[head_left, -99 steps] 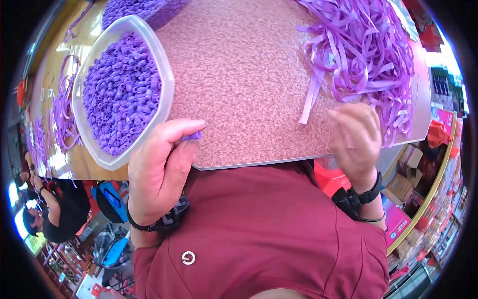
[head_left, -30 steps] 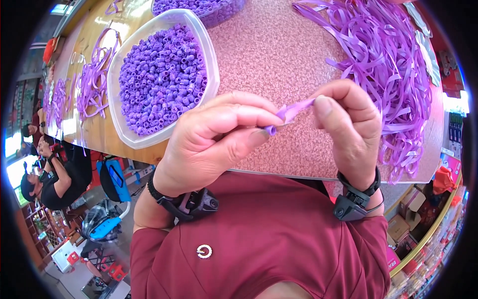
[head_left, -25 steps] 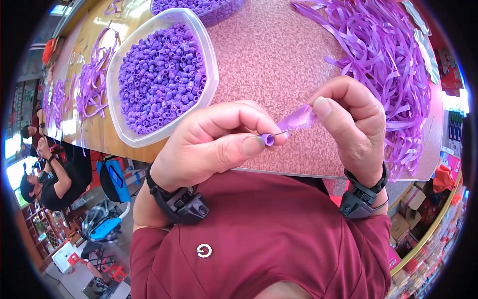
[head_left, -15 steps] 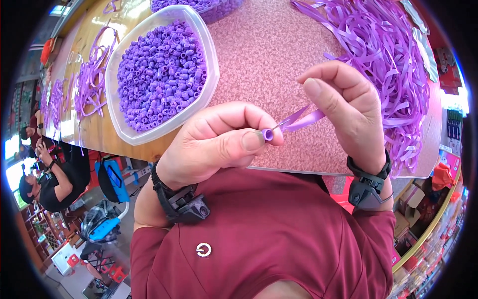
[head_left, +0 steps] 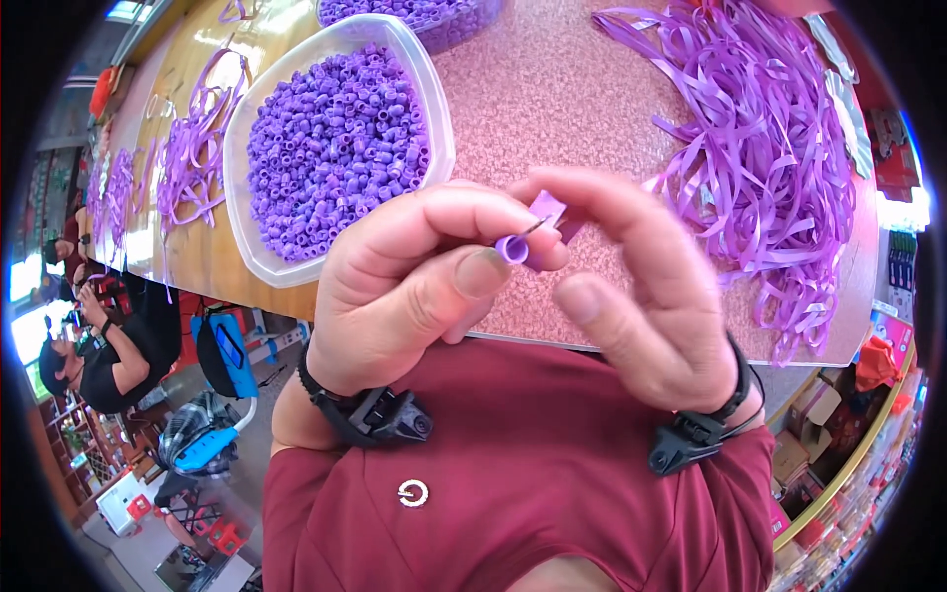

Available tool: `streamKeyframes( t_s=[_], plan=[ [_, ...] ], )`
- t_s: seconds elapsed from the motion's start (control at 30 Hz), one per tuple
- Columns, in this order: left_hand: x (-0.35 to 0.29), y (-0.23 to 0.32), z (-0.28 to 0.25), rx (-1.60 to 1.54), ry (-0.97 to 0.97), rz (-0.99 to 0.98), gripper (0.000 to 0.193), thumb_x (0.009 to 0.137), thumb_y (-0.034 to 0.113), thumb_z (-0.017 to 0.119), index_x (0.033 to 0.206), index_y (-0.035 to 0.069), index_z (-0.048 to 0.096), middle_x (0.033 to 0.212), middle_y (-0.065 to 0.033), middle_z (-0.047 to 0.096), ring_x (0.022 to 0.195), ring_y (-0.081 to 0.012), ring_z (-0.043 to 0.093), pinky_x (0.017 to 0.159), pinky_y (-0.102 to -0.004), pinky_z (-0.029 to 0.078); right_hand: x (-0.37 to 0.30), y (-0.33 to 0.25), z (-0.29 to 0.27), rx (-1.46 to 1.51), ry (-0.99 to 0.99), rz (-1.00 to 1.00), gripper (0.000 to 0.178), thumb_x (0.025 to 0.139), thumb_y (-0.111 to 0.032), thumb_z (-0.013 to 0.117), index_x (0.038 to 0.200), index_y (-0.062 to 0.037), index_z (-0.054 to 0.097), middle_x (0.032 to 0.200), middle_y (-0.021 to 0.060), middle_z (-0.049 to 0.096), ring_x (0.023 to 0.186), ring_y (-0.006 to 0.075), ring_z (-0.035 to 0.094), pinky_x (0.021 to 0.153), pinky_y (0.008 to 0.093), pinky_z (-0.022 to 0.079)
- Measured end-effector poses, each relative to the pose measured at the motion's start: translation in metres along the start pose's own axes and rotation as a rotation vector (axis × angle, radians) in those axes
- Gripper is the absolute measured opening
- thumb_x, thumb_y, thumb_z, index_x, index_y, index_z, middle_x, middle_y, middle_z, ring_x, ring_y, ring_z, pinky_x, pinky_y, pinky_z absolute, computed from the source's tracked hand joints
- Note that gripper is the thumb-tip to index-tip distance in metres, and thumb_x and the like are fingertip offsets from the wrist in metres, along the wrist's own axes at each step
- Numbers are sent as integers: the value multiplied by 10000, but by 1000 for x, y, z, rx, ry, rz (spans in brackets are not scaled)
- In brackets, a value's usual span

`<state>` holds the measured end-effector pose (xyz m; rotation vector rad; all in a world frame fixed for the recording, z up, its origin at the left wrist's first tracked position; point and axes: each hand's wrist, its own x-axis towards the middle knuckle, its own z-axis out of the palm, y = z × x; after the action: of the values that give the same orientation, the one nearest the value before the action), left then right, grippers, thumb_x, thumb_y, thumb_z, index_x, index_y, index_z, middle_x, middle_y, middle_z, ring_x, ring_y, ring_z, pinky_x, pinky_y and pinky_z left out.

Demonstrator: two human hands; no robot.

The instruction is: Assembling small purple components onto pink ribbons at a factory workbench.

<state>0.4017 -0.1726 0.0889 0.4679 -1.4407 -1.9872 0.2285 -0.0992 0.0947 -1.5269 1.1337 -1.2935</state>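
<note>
Between its thumb and forefinger, my left hand (head_left: 404,281) pinches a small purple plastic tube (head_left: 512,250), its round open end facing up toward me. A thin dark needle-like piece (head_left: 535,227) shows just above the tube's rim. Beside it a purple ribbon (head_left: 548,208) stands up in a short fold, partly hidden by my fingers. My right hand (head_left: 656,296) is close on the right, thumb apart from the bent fingers. Its fingertips reach behind the ribbon, and whether they touch it I cannot tell.
A clear plastic tub (head_left: 240,187) full of similar purple tubes stands left of my hands, with a second tub (head_left: 454,35) behind. Purple ribbons are heaped (head_left: 760,148) at the right, and looser ribbon bundles (head_left: 194,153) lie far left. Another person (head_left: 118,345) is at the left.
My right hand has come left and down to my left hand, its thumb and fingers spreading. The ribbon, earlier stretched toward the right hand, now stands in a short fold by the tube.
</note>
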Motion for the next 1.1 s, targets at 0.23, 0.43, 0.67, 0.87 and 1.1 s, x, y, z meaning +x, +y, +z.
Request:
streamKeyframes(
  t_s=[0.23, 0.43, 0.67, 0.87, 1.1],
  plan=[
    [0, 7, -2, 306, 26, 166, 172, 845, 21, 549, 1011, -10, 580, 957, -104, 611, 854, -151, 565, 757, -247, 444, 3, 2, 12, 333, 99, 274, 290, 839, 0, 569, 1114, 40, 488, 1030, 74, 580, 935, 108, 550, 832, 233, 434],
    [-2, 11, -5, 558, 68, 218, 185, 802, -10, 568, 985, -3, 591, 987, -120, 601, 889, -182, 564, 767, -265, 441, 6, 1, 8, 299, 207, 266, 174, 809, -4, 613, 979, 24, 583, 885, 47, 616, 799, 70, 559, 699, 188, 447],
    [-4, 6, -21, 624, 4, 315, 216, 878, 121, 500, 1018, -36, 548, 1040, -117, 495, 532, 3, 360, 485, -135, 295, 7, 3, 6, 399, 281, 329, 134, 782, -22, 647, 906, 1, 602, 831, 22, 596, 713, 50, 517, 636, 174, 408],
    [-6, 17, -10, 585, 62, 30, 193, 864, 112, 522, 970, -43, 564, 1011, -100, 518, 696, -48, 448, 604, -169, 336, 8, 0, 6, 509, 284, 368, 140, 770, -51, 661, 874, -12, 575, 819, 7, 577, 705, 44, 493, 639, 175, 381],
    [-6, 16, -4, 467, 61, -83, 198, 852, 81, 539, 1018, -26, 556, 860, -21, 535, 723, -45, 471, 619, -170, 370, 8, 1, 8, 536, 320, 366, 148, 788, -89, 643, 879, -22, 547, 770, -5, 545, 651, 44, 462, 596, 175, 352]
  ],
)
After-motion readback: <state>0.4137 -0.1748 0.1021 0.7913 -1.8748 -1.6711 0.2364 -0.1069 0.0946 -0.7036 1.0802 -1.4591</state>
